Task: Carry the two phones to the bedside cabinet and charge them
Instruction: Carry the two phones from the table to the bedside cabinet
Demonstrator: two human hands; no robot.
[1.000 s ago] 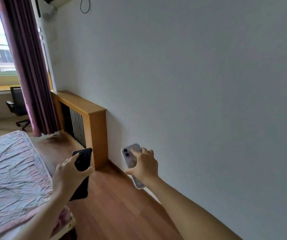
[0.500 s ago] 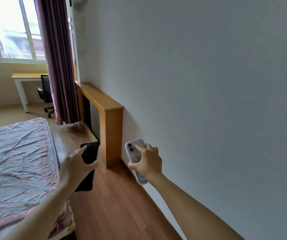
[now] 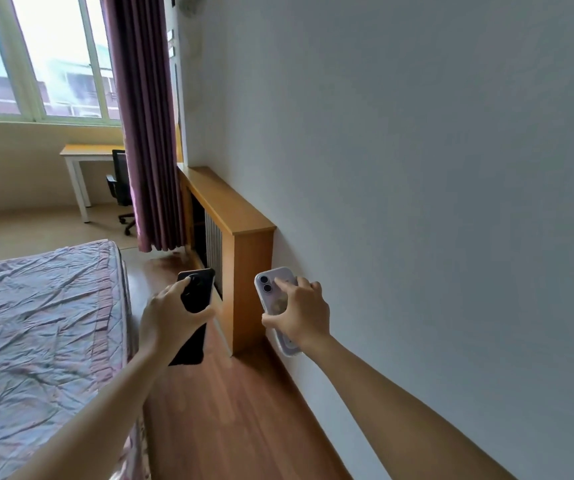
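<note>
A wood-plank floor (image 3: 230, 410) runs below both grips, between a bed (image 3: 36, 323) with a rumpled striped cover off to the outer side of the left hand (image 3: 169, 318) and a plain pale wall (image 3: 417, 202) close on the outer side of the right hand (image 3: 301, 315). Both arms reach forward over the floor strip.

The left hand is wrapped around the middle of a black phone (image 3: 193, 299), thumb lying across its back, the phone tilted with its camera end up. The right hand is closed on a lilac phone (image 3: 271, 296) in a clear case, fingers spread over its back, two lenses showing at the upper end; its lower end pokes out under the palm.

Just beyond the two phones, a wooden radiator cover (image 3: 240, 244) stands against the wall, narrowing the passage. Farther past it hangs a purple curtain (image 3: 143, 116), then a window (image 3: 36, 57), a white desk (image 3: 84, 157) and a black office chair (image 3: 121, 188).

No brand or writing can be read on either phone.
</note>
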